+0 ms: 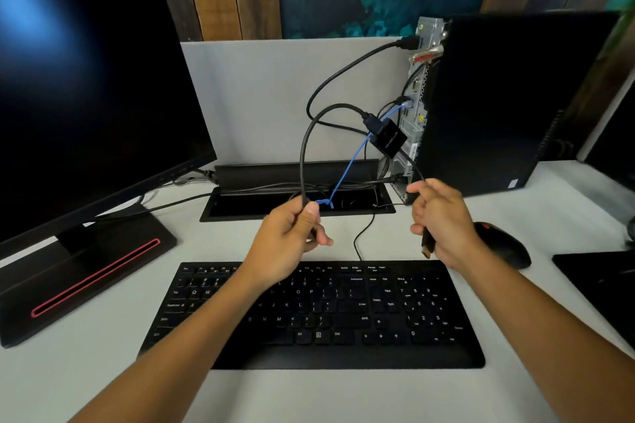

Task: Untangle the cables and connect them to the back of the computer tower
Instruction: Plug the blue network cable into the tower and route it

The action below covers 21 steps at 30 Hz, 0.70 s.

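The black computer tower stands at the right with its rear panel turned to the left. A black cable and a blue cable are plugged into that panel. My left hand grips a thick black cable that arcs up to a small black adapter box hanging in mid-air. A thin lead runs from the box down to my right hand, which holds its black plug pointing downward. Both hands hover above the keyboard.
A black keyboard lies in front, a black mouse at the right. A large monitor on a red-striped stand fills the left. An open cable well in the white desk holds more cables. A grey partition stands behind.
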Motion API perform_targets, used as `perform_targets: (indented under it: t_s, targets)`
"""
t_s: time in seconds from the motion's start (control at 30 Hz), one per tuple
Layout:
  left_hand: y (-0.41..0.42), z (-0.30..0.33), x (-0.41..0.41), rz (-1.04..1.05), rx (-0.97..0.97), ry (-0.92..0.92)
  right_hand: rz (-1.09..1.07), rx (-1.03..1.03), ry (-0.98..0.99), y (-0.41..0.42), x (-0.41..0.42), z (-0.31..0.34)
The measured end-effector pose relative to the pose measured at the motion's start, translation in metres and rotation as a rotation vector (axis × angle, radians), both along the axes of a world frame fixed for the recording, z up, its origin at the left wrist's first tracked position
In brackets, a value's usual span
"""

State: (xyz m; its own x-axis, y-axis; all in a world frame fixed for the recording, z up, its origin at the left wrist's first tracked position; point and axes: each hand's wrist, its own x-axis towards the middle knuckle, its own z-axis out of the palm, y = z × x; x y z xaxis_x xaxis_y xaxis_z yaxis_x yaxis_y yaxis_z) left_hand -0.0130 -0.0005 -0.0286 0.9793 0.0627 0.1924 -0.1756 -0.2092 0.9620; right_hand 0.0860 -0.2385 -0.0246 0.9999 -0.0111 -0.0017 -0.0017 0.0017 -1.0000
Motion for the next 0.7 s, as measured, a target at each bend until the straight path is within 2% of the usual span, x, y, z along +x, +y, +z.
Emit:
perform_targets:
  t_s: [0.07, 0.17, 0.27, 0.33, 0.4, 0.47, 0.53, 0.63, 0.7]
  targets:
    - [0.011, 0.001, 0.007, 0.055, 0.173, -0.071, 0.026, -0.028, 0.015, -0.005, 0.001, -0.002]
    - [0.044, 0.008, 0.028, 0.284, 0.534, -0.181, 0.052, -0.114, 0.016, -0.011, 0.002, -0.002]
    - [0.085, 0.021, 0.049, 0.466, 0.798, -0.189, 0.043, -0.344, -0.093, -0.015, 0.001, 0.004]
    - [0.110, 0.028, 0.056, 0.509, 0.869, -0.148, 0.035, -0.465, -0.188, -0.017, 0.003, 0.011]
    - [0.127, 0.030, 0.059, 0.490, 0.916, -0.023, 0.028, -0.547, -0.277, -0.016, 0.005, 0.019]
    - [0.139, 0.031, 0.064, 0.413, 1.054, 0.096, 0.013, -0.626, -0.365, -0.013, 0.009, 0.027]
    - [0.140, 0.039, 0.065, 0.265, 1.143, 0.201, -0.013, -0.691, -0.444, -0.010, 0.016, 0.039]
    - [0.124, 0.074, 0.056, 0.021, 1.332, 0.497, -0.035, -0.743, -0.540, -0.008, 0.027, 0.061]
    - [0.103, 0.104, 0.053, 0.027, 1.491, 0.506, -0.033, -0.770, -0.643, -0.008, 0.032, 0.077]
